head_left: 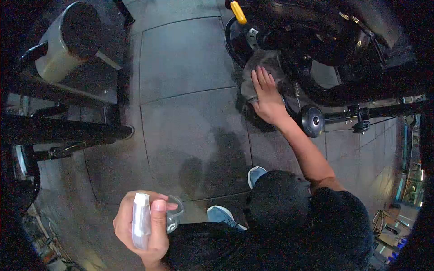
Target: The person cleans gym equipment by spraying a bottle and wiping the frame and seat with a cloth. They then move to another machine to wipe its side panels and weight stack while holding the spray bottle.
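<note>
My left hand [147,226] is wrapped round a clear spray bottle [174,217] with a white spray head [141,212], low at the left. Out to the upper right reaches my right hand [269,97], its palm down on a grey cloth [260,67]. The cloth lies against a dark part of the black machine [316,27]. What is directly beneath the cloth is hidden. My right fingers are stretched out flat over the cloth.
A yellow handle [238,12] sticks out at the top. Right of my right hand is a round black disc [313,121] on a bar. Another machine with a pale cylinder [58,45] stands at the left. Tiled floor [185,58] lies between the machines.
</note>
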Available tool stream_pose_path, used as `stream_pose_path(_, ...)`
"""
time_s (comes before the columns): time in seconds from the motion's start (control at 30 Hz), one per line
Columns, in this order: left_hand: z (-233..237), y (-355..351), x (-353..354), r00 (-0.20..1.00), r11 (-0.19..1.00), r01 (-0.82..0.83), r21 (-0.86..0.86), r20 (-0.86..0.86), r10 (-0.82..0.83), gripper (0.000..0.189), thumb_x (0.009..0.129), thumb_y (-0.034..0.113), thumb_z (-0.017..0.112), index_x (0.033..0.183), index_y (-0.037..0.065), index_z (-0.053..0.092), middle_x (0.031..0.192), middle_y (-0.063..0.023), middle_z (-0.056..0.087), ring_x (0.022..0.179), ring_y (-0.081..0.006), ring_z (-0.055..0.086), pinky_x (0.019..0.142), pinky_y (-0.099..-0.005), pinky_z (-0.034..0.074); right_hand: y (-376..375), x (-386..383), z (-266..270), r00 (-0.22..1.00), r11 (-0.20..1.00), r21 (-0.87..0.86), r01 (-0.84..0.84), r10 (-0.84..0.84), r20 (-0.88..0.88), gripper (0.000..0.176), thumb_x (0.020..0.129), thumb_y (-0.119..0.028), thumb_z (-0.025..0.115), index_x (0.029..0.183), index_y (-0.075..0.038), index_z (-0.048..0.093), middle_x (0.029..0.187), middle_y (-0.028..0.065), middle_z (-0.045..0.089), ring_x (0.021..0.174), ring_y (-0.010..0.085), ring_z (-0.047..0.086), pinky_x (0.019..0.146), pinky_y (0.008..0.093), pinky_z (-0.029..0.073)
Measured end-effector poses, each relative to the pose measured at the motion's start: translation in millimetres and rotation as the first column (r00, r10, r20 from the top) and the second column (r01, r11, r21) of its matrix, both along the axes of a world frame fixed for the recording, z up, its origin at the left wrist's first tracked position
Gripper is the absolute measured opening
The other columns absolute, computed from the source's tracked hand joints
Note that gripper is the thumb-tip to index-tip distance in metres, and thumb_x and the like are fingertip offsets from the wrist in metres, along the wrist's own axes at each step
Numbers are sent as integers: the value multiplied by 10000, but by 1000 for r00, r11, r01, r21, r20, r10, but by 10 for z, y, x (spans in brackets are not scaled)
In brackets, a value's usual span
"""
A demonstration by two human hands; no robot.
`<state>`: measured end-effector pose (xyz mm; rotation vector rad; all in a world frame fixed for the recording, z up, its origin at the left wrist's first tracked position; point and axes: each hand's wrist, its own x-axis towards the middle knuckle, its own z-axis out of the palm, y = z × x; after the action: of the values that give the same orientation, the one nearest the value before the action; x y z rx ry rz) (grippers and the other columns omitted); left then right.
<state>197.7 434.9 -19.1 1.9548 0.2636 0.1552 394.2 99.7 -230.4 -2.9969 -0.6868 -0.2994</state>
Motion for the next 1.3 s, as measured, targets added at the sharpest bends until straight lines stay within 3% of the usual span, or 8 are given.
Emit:
stream_pose_path(0.23, -27, -163, 104, 1000, 999, 24, -28, -3, -24, 143, 937, 78, 696, 876, -38, 640, 788, -128, 693, 658, -187, 713, 596, -285, 541, 192, 1647, -407, 992, 964, 259, 54, -80, 94, 751, 922, -332, 578, 1515, 80, 371, 1582, 367, 262, 1517, 511, 167, 1272, 512, 135)
stream_pose_path(0.3, -42, -168, 143, 1000, 998, 25, -60, -18, -26, 133, 941, 74, 689, 880, -35, 644, 781, -123, 696, 664, -176, 711, 604, -276, 539, 230, 2239, -275, 937, 894, -323, 310, -231, 261, 604, 951, -335, 534, 1422, 43, 529, 1435, 389, 464, 1440, 560, 319, 1224, 535, 277)
stream_pose_path(0.47, -35, -47, 55, 991, 996, -92, 11, -92, 93, 117, 950, 68, 675, 892, -31, 649, 763, -112, 697, 664, -160, 703, 622, -262, 536, -347, 3642, -490, 928, 921, -126, 368, -373, -18, 444, 934, -380, 581, 1234, -64, 660, 1178, 261, 634, 1181, 468, 549, 1040, 536, 438)
stream_pose_path(0.77, 136, -58, 15, 996, 997, 26, 75, -93, -19, 280, 1020, 221, 614, 953, -51, 604, 866, -144, 647, 672, -227, 688, 637, -314, 538, -55, 2985, -373, 933, 939, -67, 336, -342, -111, 456, 918, -407, 617, 1117, -17, 744, 1120, 290, 709, 1089, 416, 691, 948, 565, 525)
stream_pose_path(0.87, 57, -72, -23, 1000, 999, -14, 30, -18, 14, 208, 954, 136, 663, 890, -59, 633, 795, -153, 671, 636, -207, 695, 628, -313, 544, -74, 2805, -858, 696, 831, 3, 556, -468, 545, 575, 933, -404, 599, 1132, 129, 687, 1292, 370, 606, 1171, 442, 641, 1022, 553, 484)
stream_pose_path(0.97, 28, -88, -34, 999, 1000, -31, 5, 37, 31, 197, 947, 126, 669, 889, -58, 633, 789, -153, 669, 635, -209, 695, 629, -315, 545, 141, 1769, -230, 914, 838, -418, 350, -207, 349, 646, 959, -389, 564, 1229, 197, 595, 1399, 369, 533, 1245, 460, 586, 1089, 496, 454)
stream_pose_path(1.13, 56, -48, -75, 998, 998, -56, 22, 10, 56, 204, 951, 137, 674, 890, -53, 635, 788, -157, 668, 633, -209, 692, 618, -312, 541, -93, 839, -76, 904, 876, 227, 427, -404, -142, 663, 986, -326, 533, 1477, 100, 402, 1453, 345, 485, 1359, 434, 488, 1137, 455, 416)
stream_pose_path(1.3, 69, -24, -94, 997, 997, -72, 2, 19, 71, 219, 951, 152, 686, 889, -51, 635, 793, -161, 670, 642, -211, 698, 611, -307, 539, -465, 234, -242, 951, 932, 197, 303, -309, -3, 741, 998, -357, 510, 1582, 21, 254, 1604, 263, 335, 1456, 459, 357, 1209, 469, 328)
